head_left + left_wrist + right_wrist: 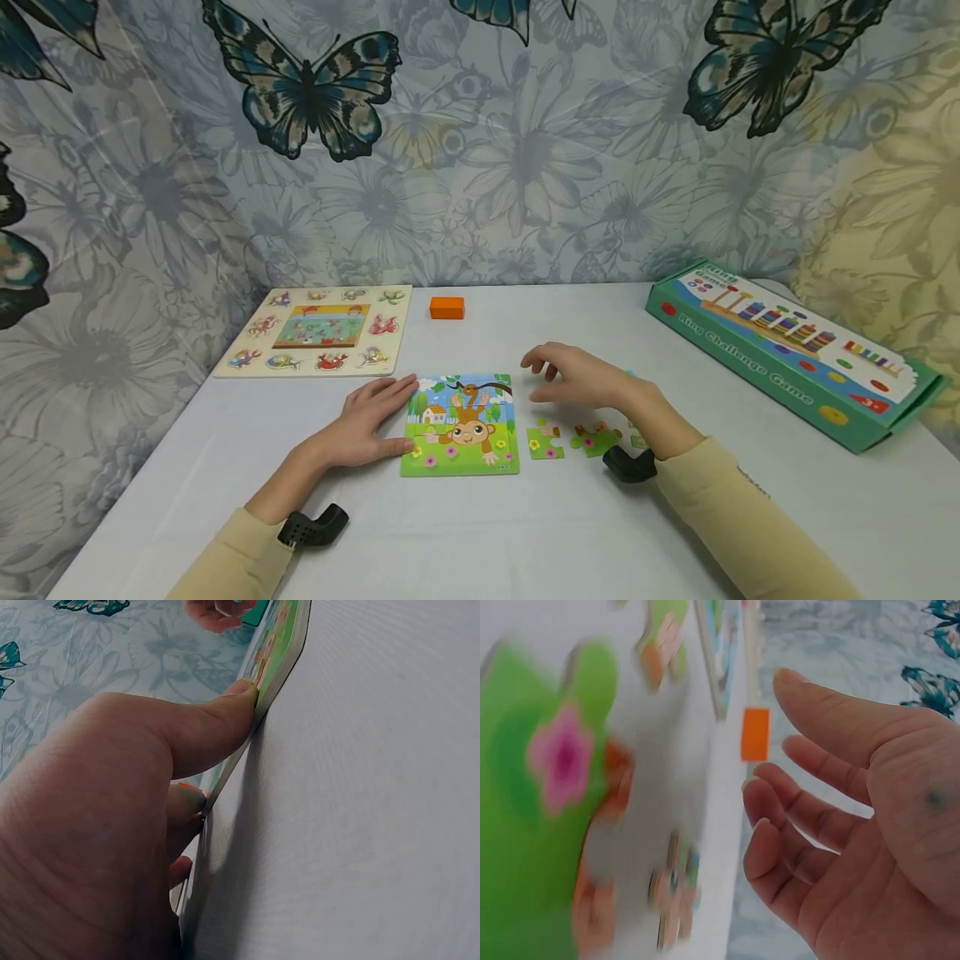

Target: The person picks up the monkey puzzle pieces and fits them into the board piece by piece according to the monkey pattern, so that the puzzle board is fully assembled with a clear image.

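Note:
A square monkey jigsaw puzzle (465, 454) lies flat on the table in the head view. My left hand (363, 427) rests along its left side, fingers straight, thumb and fingertips at the board's edge; the left wrist view shows the thumb (217, 724) on that edge. To the right of the board, my right hand (581, 379) hovers with loosely bent fingers and nothing between them. Loose puzzle pieces lie near it: a green one with a yellow flower (536, 446) and another with pink flowers (597, 442). The right forearm partly hides further pieces. Blurred pieces fill the right wrist view's left side.
A wooden board with small animal pictures (247, 342) lies at the back left. Beside it sits an orange block (447, 308). A green game box (757, 379) stands at an angle on the right. A butterfly-patterned cloth (510, 183) hangs behind the table.

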{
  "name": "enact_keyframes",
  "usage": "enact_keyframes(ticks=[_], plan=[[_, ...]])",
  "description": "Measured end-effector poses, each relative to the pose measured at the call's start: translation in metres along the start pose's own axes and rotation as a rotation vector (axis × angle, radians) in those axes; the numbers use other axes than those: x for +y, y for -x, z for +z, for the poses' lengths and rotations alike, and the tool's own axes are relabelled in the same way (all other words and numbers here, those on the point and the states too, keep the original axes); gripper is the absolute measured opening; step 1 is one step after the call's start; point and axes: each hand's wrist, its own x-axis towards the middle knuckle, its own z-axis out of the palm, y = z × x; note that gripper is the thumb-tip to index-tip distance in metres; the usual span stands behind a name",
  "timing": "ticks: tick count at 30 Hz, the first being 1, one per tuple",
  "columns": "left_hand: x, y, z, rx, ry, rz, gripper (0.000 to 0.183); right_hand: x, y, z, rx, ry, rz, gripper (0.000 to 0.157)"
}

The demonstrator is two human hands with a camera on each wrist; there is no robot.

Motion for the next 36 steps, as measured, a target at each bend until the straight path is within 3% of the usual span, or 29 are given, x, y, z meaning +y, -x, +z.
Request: enact_keyframes(ticks=[17,36], plan=[[0.002,-0.001,0.0,-0.011,-0.001,-0.008,0.086,0.036,0.04,-0.024,0.045,-0.006,0.047,0.045],[0.003,-0.001,-0.001,-0.01,-0.009,-0.017,0.086,0.045,0.037,-0.017,0.024,0.049,0.118,0.046]])
